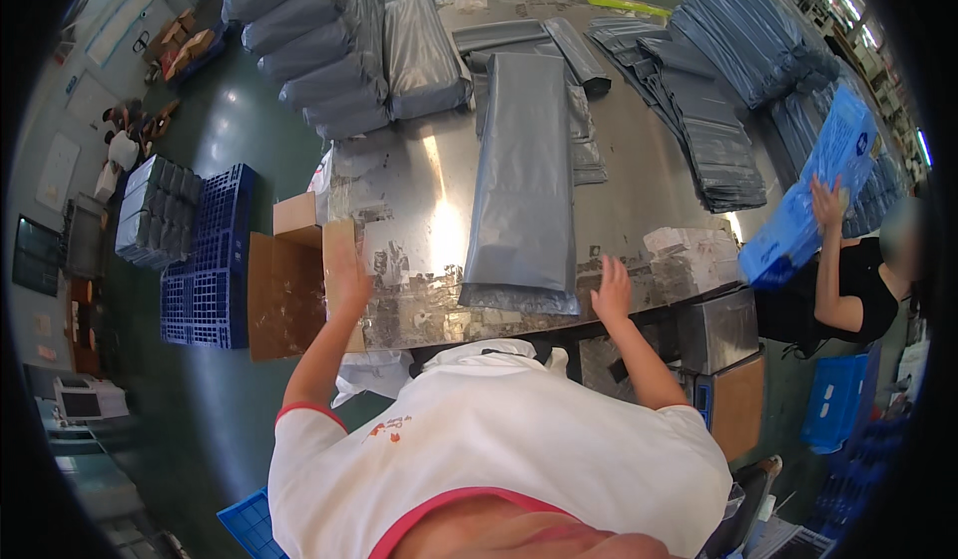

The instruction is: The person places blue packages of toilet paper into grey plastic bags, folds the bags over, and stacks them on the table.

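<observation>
A long stack of flat grey plastic bags (524, 180) lies on the metal-topped table in front of me, its near end close to the table's front edge. My right hand (611, 291) is just right of that near end, fingers apart, with nothing in it. Over by the table's left edge, my left hand (348, 284) has its fingers stretched out against or beside a flap of an open cardboard box (284, 294). Whether it touches the flap I cannot tell. Folded grey bags (589, 130) lie partly under the far part of the long stack.
Bundled grey bags (309, 45) are piled at the far left, more (748, 35) at the far right. Loose grey bags (704, 110) lie right of centre. At the right, another person's hand (828, 205) holds a blue package (813, 185). Blue pallets (205, 304) stand on the left floor.
</observation>
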A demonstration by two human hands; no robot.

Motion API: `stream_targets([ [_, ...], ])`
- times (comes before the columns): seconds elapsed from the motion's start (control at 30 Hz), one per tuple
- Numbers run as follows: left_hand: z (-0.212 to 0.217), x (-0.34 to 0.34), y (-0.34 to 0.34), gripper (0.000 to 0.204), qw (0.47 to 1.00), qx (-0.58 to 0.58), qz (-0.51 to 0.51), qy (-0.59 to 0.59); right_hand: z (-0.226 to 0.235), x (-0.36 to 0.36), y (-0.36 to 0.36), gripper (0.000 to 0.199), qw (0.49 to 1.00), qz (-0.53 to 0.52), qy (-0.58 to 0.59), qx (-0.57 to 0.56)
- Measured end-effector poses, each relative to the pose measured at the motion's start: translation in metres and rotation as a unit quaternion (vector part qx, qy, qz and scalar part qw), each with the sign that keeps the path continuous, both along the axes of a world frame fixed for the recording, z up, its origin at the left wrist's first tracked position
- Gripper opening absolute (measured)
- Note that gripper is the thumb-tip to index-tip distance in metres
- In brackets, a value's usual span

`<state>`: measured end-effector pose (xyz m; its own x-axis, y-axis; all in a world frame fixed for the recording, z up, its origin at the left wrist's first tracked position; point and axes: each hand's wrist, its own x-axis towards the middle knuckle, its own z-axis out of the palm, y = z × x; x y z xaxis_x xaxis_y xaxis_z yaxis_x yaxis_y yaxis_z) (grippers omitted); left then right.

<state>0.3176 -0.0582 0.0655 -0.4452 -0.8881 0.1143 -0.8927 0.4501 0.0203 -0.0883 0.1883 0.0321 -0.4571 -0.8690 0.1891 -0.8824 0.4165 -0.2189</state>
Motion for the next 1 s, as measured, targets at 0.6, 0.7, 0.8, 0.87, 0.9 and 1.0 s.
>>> stream_targets([
  [0.6, -0.066, -0.117, 0.024, 0.041, 0.871, 0.094, -0.476, -0.077, -0.051, -0.024, -0.03, 0.023, 0.92, 0.371, -0.126, 0.013],
  [0.7, -0.061, -0.108, 0.01, 0.042, 0.871, 0.326, -0.367, 0.02, -0.057, -0.036, -0.033, 0.022, 0.914, 0.262, -0.311, 0.01],
  [0.8, -0.07, -0.123, -0.005, 0.02, 0.872, 0.407, -0.239, 0.13, -0.103, -0.056, -0.035, 0.028, 0.837, 0.072, -0.542, 0.015],
  [0.87, -0.084, -0.126, -0.013, 0.015, 0.838, 0.476, -0.149, 0.223, -0.104, -0.05, -0.056, 0.029, 0.828, 0.027, -0.56, 0.032],
  [0.9, -0.106, -0.127, -0.016, 0.016, 0.815, 0.49, -0.126, 0.284, -0.101, -0.048, -0.066, 0.029, 0.822, 0.003, -0.567, 0.04],
  [1.0, -0.143, -0.16, -0.029, 0.026, 0.854, 0.413, -0.151, 0.278, -0.142, -0.046, -0.088, 0.028, 0.817, -0.053, -0.572, -0.047],
])
